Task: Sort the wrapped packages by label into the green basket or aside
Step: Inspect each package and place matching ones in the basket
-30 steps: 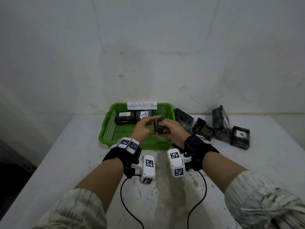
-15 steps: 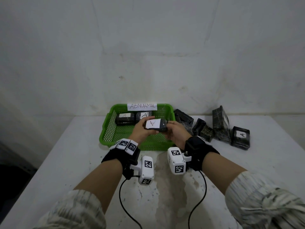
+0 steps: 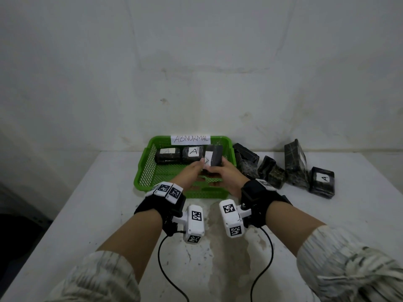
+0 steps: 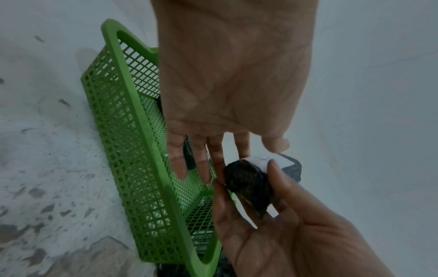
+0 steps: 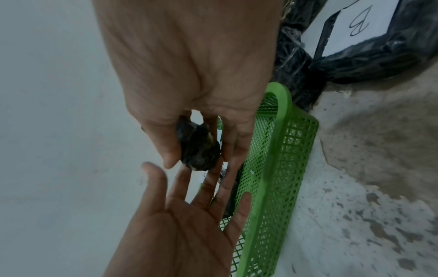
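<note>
The green basket marked ABNORMAL stands at the back of the table, with two black wrapped packages labelled A along its far wall. My right hand pinches a third black wrapped package with a white label, just above the basket's right half. In the right wrist view its thumb and fingers grip the package. My left hand is beside it with straight fingers, one fingertip at the package, gripping nothing.
Right of the basket lies a pile of several black wrapped packages, one with an A label, another with a B label. The wall is close behind. The stained tabletop extends to the left and front.
Both hands carried the package forward over the basket and turned it. The left hand, which was holding it, has let go and straightened its fingers.
</note>
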A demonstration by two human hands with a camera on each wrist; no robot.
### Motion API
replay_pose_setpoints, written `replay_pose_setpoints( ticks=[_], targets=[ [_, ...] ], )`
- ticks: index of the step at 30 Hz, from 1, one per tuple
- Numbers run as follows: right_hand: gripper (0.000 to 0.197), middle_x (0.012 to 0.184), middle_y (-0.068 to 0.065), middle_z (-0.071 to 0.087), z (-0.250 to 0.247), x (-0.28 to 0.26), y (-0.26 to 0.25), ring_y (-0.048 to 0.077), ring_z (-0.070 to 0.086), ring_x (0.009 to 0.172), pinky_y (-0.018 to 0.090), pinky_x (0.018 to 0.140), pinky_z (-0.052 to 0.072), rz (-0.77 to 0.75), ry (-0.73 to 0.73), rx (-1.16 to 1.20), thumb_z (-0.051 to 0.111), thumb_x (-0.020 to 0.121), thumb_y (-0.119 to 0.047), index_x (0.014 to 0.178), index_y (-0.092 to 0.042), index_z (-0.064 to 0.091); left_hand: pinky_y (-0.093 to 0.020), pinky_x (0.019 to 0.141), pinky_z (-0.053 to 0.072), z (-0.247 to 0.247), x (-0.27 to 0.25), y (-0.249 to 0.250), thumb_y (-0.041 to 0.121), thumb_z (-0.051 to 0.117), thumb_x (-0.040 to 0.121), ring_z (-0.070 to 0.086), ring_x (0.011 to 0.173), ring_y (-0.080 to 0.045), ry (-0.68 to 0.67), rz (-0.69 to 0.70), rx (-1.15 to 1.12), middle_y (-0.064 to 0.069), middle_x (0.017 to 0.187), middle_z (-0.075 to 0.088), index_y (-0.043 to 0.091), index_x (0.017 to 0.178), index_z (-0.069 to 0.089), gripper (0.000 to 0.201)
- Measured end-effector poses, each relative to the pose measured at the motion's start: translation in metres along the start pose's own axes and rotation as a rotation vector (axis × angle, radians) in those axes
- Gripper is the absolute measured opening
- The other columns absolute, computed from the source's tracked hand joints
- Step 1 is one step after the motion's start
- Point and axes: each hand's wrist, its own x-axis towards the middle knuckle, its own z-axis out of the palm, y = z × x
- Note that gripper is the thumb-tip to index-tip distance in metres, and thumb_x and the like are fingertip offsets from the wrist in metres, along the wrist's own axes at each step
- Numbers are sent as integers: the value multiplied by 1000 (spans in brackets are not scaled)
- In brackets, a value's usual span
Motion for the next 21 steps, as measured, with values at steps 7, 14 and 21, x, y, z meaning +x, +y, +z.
replay_pose_setpoints(
  ticks=[7, 14, 21],
  targets=[
    [17, 79, 4, 47, 1, 6, 1, 17, 45, 68, 30, 61, 30, 146, 86, -175, 46, 79, 1, 85, -15, 49, -39, 82, 45, -4, 14, -4, 27, 51, 95, 53, 99, -22, 107, 81, -128, -10, 124, 52, 17, 134, 40, 42],
    [8, 70, 3, 51, -3, 16, -5, 10, 39, 55, 18, 46, 32, 160, 252, 207, 60, 89, -7, 82, -9, 59, -42, 88, 51, -16, 35, -9, 11, 62, 88, 54, 116, -38, 225, 10, -405, -22, 134, 47, 4, 128, 39, 47],
    [17, 77, 4, 56, 11, 47, -4, 11, 52, 59, 19, 47, 40, 284, 260, 379, 62, 92, -25, 88, -9, 59, -42, 91, 49, -25, 59, -2, 23, 59, 91, 58, 101, -28, 182, -75, -389, -19, 126, 54, 1, 128, 41, 47]
  ],
)
